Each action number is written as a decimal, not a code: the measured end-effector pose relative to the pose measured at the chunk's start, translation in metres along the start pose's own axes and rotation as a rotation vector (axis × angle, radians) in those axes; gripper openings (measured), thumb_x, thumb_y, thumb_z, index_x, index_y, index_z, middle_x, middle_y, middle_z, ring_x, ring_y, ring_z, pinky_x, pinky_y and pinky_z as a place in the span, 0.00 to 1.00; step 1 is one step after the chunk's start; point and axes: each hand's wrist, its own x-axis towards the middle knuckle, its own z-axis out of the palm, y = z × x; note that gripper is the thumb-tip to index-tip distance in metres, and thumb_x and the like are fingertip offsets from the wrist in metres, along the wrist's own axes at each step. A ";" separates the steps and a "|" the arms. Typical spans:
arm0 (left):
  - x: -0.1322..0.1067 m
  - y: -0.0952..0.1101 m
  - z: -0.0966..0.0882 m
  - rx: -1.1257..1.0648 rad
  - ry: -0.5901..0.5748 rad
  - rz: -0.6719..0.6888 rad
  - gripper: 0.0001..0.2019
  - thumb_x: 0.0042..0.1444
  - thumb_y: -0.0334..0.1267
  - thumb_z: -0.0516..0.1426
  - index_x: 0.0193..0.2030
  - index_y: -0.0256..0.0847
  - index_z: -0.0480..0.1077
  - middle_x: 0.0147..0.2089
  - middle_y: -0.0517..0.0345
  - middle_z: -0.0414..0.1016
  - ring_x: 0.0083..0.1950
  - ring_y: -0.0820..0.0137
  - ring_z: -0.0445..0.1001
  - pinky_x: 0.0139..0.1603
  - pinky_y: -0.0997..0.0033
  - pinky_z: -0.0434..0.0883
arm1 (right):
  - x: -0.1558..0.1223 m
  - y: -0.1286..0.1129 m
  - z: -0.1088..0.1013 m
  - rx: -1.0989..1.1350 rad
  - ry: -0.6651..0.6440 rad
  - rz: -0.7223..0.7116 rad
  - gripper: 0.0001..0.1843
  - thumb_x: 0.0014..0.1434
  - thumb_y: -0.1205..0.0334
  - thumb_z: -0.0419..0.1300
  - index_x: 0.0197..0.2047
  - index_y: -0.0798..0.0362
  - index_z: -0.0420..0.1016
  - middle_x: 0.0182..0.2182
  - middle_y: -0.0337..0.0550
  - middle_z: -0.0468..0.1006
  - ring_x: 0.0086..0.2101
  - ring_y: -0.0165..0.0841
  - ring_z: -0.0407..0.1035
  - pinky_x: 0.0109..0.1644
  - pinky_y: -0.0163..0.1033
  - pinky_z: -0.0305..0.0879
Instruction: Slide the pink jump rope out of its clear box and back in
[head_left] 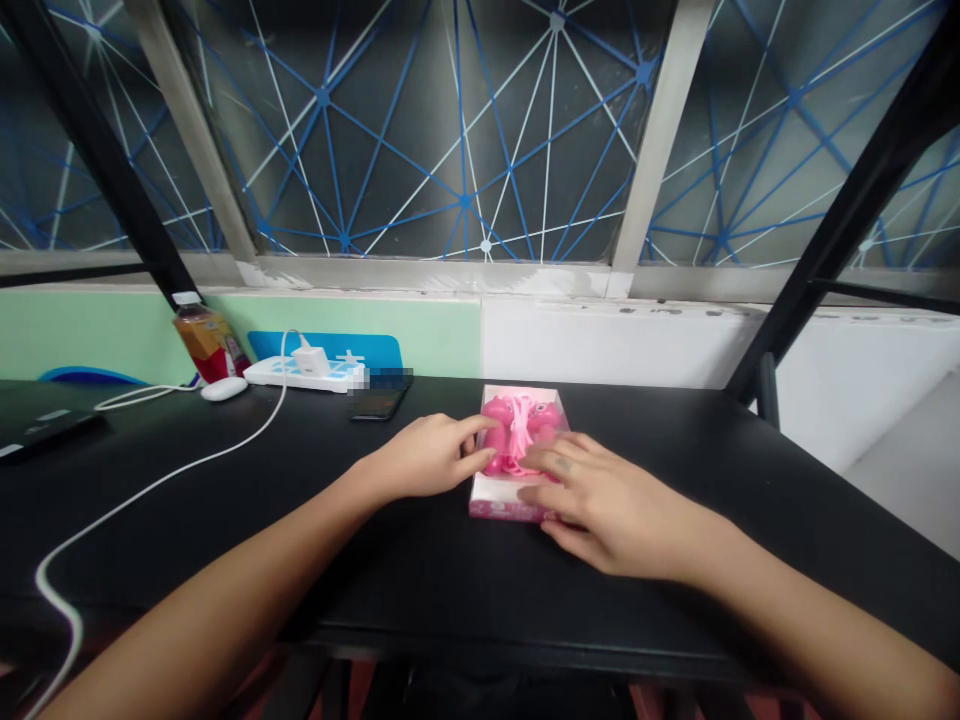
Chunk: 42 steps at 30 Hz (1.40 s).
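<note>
A shallow box [508, 493] with a clear cover lies on the black table in front of me. Through the cover show pink rounded handles and a bundled pink cord [519, 430], which look like a skipping rope. My left hand [427, 455] grips the box's left edge with bent fingers. My right hand [600, 500] lies over the near right corner, fingers on top and thumb low by the front side. The fingers hide part of the box's right side.
A dark phone [381, 396] lies behind my left hand. Farther left stand a white power strip [330, 376] with a charger [310, 360], a white mouse [224, 389] and a drink bottle [210, 342]. A white cable [187, 467] runs across the black table [360, 570]. Windows are behind.
</note>
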 end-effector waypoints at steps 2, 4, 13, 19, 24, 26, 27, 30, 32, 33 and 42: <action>0.000 -0.001 0.000 0.054 0.009 -0.005 0.17 0.65 0.47 0.52 0.57 0.48 0.68 0.35 0.60 0.80 0.35 0.67 0.77 0.34 0.71 0.65 | 0.001 -0.006 -0.002 0.079 -0.055 -0.037 0.15 0.63 0.63 0.55 0.52 0.50 0.75 0.49 0.49 0.76 0.50 0.41 0.69 0.57 0.50 0.61; 0.000 -0.002 0.000 0.124 0.026 -0.013 0.17 0.65 0.47 0.51 0.57 0.48 0.69 0.37 0.58 0.81 0.37 0.64 0.79 0.35 0.69 0.66 | 0.003 -0.011 -0.002 0.140 -0.110 -0.052 0.16 0.63 0.65 0.54 0.52 0.50 0.75 0.47 0.48 0.78 0.46 0.38 0.71 0.53 0.46 0.64; 0.007 -0.009 0.000 0.322 0.094 -0.117 0.21 0.68 0.50 0.44 0.58 0.49 0.70 0.41 0.54 0.82 0.40 0.58 0.80 0.37 0.64 0.69 | 0.007 -0.029 -0.010 0.327 -0.223 -0.131 0.19 0.62 0.69 0.53 0.53 0.47 0.76 0.42 0.43 0.81 0.45 0.37 0.72 0.48 0.41 0.64; 0.027 -0.016 0.000 0.215 0.124 -0.195 0.20 0.65 0.50 0.49 0.57 0.50 0.72 0.38 0.58 0.82 0.41 0.60 0.79 0.37 0.67 0.69 | 0.002 -0.038 -0.022 0.572 -0.328 -0.295 0.20 0.59 0.70 0.57 0.53 0.49 0.76 0.40 0.38 0.82 0.40 0.31 0.74 0.47 0.36 0.65; 0.038 -0.027 0.006 0.145 0.132 -0.226 0.21 0.64 0.52 0.50 0.58 0.47 0.71 0.39 0.57 0.82 0.44 0.59 0.79 0.39 0.67 0.69 | 0.001 -0.035 -0.031 0.707 -0.422 -0.294 0.21 0.59 0.69 0.60 0.55 0.48 0.75 0.50 0.36 0.80 0.49 0.29 0.73 0.52 0.30 0.64; 0.039 -0.029 0.008 0.140 0.126 -0.234 0.22 0.64 0.52 0.49 0.60 0.47 0.70 0.39 0.56 0.82 0.44 0.58 0.79 0.39 0.66 0.68 | 0.001 -0.029 -0.034 0.787 -0.408 -0.263 0.21 0.60 0.65 0.61 0.57 0.48 0.72 0.51 0.37 0.79 0.49 0.31 0.73 0.52 0.31 0.65; 0.038 -0.028 0.009 0.137 0.123 -0.234 0.23 0.65 0.53 0.48 0.60 0.47 0.69 0.40 0.56 0.82 0.44 0.58 0.79 0.40 0.66 0.68 | 0.001 -0.025 -0.035 0.819 -0.376 -0.234 0.20 0.61 0.62 0.61 0.57 0.48 0.73 0.50 0.39 0.79 0.48 0.32 0.74 0.50 0.33 0.67; 0.031 -0.023 0.006 0.113 0.144 -0.217 0.24 0.66 0.52 0.47 0.64 0.47 0.66 0.40 0.54 0.81 0.42 0.59 0.78 0.40 0.66 0.67 | 0.001 -0.011 -0.031 0.701 -0.124 0.026 0.13 0.67 0.57 0.54 0.49 0.49 0.77 0.42 0.41 0.81 0.41 0.33 0.74 0.46 0.37 0.68; 0.023 -0.018 0.001 0.066 0.189 -0.186 0.23 0.67 0.51 0.47 0.63 0.46 0.65 0.39 0.56 0.80 0.40 0.62 0.77 0.38 0.67 0.66 | 0.000 0.000 -0.025 0.458 0.083 0.222 0.12 0.67 0.58 0.53 0.46 0.49 0.77 0.40 0.43 0.80 0.38 0.34 0.73 0.44 0.39 0.66; 0.019 -0.015 -0.003 0.031 0.204 -0.159 0.21 0.66 0.50 0.48 0.61 0.45 0.67 0.38 0.56 0.80 0.38 0.64 0.76 0.37 0.69 0.65 | 0.000 0.005 -0.020 0.343 0.123 0.291 0.12 0.66 0.58 0.54 0.46 0.49 0.77 0.39 0.44 0.79 0.37 0.35 0.72 0.42 0.39 0.66; -0.002 0.003 -0.011 -0.193 -0.089 0.070 0.21 0.57 0.52 0.60 0.52 0.42 0.72 0.29 0.62 0.72 0.28 0.73 0.68 0.31 0.74 0.61 | -0.001 0.025 0.011 0.186 0.002 0.436 0.19 0.62 0.47 0.58 0.51 0.50 0.73 0.42 0.46 0.74 0.34 0.36 0.71 0.38 0.40 0.64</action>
